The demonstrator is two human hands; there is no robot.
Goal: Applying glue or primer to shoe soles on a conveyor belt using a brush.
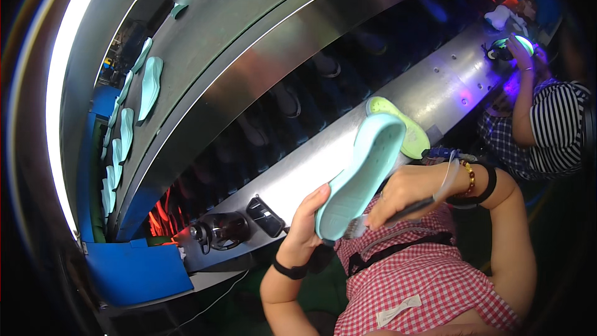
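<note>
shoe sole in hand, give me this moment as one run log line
left hand: holds mint shoe sole by its lower end | right hand: holds brush, bristles at sole's lower end | behind: second sole on metal ledge

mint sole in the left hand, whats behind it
Behind the mint sole lies a yellow-green sole on the steel ledge; its near end is covered. The left hand grips the heel, and the right hand holds a brush there.

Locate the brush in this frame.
In the head view, the brush is right of centre, gripped in the right hand, its bristles against the lower end of the mint shoe sole that the left hand holds up.
</note>
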